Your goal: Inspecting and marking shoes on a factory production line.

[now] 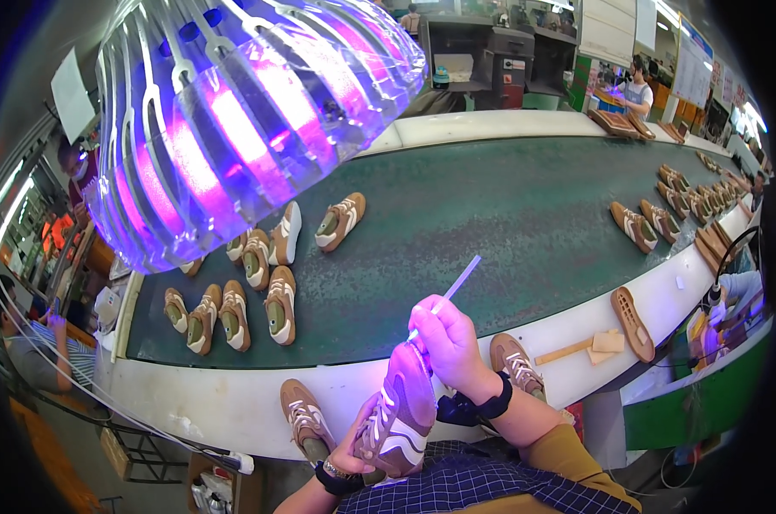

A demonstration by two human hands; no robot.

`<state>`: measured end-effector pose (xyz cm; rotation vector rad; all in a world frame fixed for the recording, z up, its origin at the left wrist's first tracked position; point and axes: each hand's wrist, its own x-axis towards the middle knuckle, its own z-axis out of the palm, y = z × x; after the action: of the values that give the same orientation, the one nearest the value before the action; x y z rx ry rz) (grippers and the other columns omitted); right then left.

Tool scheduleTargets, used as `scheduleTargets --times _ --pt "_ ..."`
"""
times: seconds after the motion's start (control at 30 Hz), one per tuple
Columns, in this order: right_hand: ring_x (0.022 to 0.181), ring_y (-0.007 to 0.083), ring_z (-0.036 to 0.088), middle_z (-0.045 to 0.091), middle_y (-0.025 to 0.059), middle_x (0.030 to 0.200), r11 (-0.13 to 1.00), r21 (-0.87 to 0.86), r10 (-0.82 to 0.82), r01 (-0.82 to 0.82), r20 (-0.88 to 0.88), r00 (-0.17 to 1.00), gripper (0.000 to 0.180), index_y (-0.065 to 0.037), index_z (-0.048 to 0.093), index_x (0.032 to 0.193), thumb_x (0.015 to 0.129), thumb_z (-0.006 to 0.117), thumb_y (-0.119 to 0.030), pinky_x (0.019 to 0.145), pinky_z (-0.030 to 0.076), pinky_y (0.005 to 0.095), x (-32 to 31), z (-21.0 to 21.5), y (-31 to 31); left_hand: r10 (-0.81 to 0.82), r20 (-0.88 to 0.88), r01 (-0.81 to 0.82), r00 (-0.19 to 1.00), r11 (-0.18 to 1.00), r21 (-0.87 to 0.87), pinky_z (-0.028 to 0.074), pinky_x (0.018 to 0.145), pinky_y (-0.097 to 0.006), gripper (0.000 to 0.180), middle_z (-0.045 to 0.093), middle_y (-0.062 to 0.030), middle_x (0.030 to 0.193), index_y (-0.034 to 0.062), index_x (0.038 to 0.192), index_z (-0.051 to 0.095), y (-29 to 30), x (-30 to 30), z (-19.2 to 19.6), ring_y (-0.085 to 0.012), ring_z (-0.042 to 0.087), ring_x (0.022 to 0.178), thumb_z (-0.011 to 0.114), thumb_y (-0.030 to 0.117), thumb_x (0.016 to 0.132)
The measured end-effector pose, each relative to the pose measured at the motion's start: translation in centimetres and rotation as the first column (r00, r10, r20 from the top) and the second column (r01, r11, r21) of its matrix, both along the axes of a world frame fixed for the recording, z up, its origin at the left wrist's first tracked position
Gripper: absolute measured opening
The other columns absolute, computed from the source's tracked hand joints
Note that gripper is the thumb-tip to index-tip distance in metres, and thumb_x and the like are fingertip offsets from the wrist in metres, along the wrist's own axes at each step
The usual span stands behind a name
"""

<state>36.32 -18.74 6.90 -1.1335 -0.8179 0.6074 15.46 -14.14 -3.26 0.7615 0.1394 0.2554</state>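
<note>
My left hand (351, 450) grips a brown sneaker (402, 409) with white laces and white side stripes, its toe pointing up, close to my apron. In my closed right hand (450, 344) is a thin white stick (465, 278), like a brush or pen handle. Its lower end is at the edge of the sneaker's toe; whether it touches is hard to tell. On the white ledge, one matching sneaker (305, 415) lies left of my hands and another sneaker (516, 364) lies to the right, beside my right wrist.
A glowing purple lamp (234, 128) hangs at upper left. Several sneakers (281, 306) stand on the green conveyor belt (456, 214), with more at far right. A shoe sole (632, 324) and a wooden stick with pale pads (606, 343) rest on the ledge. Other people work around the line.
</note>
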Motion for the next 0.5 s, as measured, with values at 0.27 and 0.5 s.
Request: scheduleTargets --times 0.27,0.5 --pt "0.054 -0.0005 0.044 0.048 -0.0042 0.066 1.000 0.003 -0.028 0.028 0.051 0.998 0.019 -0.006 0.051 0.082 0.093 0.048 -0.021 0.049 0.035 0.0154 0.41 -0.59 0.60 -0.016 0.046 0.018 0.999 0.999 -0.036 0.023 0.108 -0.047 0.113 0.024 -0.0168 0.142 0.0071 0.142 0.009 0.28 0.61 0.00 -0.0321 0.028 0.132 0.066 0.010 0.045" --pt "0.046 0.0002 0.043 0.047 -0.0040 0.059 0.997 0.033 -0.068 0.066 0.052 0.996 0.020 -0.006 0.050 0.080 0.094 0.045 -0.020 0.043 0.032 0.0160 0.28 -0.55 0.57 -0.004 0.001 0.004 1.000 1.000 -0.003 0.026 0.106 -0.049 0.114 0.025 -0.0174 0.142 0.0080 0.142 0.010 0.40 0.72 -0.15 -0.0349 0.031 0.130 0.067 0.014 0.043"
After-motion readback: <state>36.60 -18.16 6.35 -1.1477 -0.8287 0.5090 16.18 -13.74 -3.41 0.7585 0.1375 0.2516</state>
